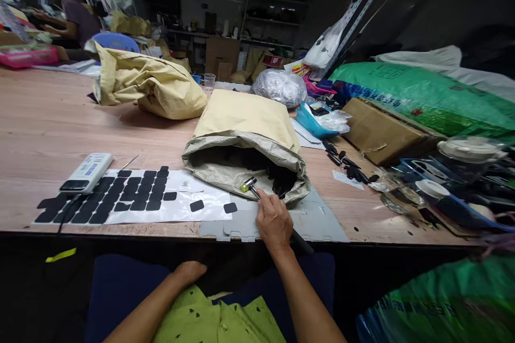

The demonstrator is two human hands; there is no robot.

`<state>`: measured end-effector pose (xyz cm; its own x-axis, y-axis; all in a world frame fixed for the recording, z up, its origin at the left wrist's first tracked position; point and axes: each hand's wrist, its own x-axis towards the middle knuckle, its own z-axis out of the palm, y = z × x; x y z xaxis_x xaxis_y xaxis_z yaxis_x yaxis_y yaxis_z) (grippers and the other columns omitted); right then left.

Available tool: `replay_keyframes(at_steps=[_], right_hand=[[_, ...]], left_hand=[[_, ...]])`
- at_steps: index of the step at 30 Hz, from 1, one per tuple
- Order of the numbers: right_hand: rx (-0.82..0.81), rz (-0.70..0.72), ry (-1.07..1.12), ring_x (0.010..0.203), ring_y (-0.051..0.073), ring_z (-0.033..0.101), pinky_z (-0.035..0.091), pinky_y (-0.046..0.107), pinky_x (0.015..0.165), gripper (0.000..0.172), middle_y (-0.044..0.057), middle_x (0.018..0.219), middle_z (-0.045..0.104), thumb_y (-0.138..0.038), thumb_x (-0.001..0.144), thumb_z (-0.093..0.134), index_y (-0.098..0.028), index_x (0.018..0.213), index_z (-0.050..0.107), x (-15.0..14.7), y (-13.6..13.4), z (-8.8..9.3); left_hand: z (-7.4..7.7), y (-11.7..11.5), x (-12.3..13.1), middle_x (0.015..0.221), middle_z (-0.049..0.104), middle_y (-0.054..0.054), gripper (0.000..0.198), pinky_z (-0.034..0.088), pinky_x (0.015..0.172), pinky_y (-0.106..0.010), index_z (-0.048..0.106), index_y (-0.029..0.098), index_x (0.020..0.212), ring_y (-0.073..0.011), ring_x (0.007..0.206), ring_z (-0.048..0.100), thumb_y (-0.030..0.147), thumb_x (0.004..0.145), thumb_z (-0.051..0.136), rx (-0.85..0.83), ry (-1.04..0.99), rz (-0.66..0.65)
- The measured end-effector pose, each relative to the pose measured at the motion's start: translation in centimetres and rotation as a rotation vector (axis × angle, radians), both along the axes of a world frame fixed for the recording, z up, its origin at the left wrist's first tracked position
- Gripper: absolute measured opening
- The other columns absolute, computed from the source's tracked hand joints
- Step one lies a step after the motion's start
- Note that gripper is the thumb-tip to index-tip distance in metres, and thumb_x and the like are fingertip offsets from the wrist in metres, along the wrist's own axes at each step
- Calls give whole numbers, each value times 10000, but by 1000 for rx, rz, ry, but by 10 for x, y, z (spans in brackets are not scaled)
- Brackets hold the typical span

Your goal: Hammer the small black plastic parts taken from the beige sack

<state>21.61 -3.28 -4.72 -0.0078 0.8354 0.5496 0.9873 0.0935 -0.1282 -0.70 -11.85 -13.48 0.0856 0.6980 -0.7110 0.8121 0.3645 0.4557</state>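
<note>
My right hand (274, 221) is closed around the black handle of a small hammer (250, 185) whose metal head with a yellow-green tip lies at the mouth of an open woven sack (225, 166). Dark parts show inside the sack. My left hand (188, 272) rests below the table edge on my lap, fingers curled under, nothing seen in it. A white sheet (185, 209) with several black square pads (132, 193) lies left of the sack. A grey flat plate (314, 220) sits under my right hand.
A white remote-like device (86, 172) lies on the sheet's left end. A crumpled yellow bag (148, 83), a cardboard box (378, 131), a green sack (422, 94), small black parts (348, 163) and a jar (469, 153) crowd the table. Another person (66, 13) sits far left.
</note>
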Motion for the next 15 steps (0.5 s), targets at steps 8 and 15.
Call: replay_keyframes(at_steps=[8, 15], right_hand=[[6, -5, -4, 802, 170, 505, 347, 274, 702, 342, 27, 872, 621, -174, 942, 488, -242, 1235, 649, 0, 0, 0], [8, -8, -3, 799, 174, 500, 346, 284, 698, 331, 29, 868, 625, -189, 943, 491, -242, 1228, 651, 0, 0, 0]], left_hand=[[95, 8, 16, 1047, 742, -62, 412, 516, 806, -320, 703, 239, 1181, -261, 928, 690, 369, 792, 666, 170, -367, -457], [174, 132, 35, 991, 745, -67, 262, 512, 752, -260, 730, 168, 1030, -184, 858, 682, 330, 879, 589, 622, -609, -44]])
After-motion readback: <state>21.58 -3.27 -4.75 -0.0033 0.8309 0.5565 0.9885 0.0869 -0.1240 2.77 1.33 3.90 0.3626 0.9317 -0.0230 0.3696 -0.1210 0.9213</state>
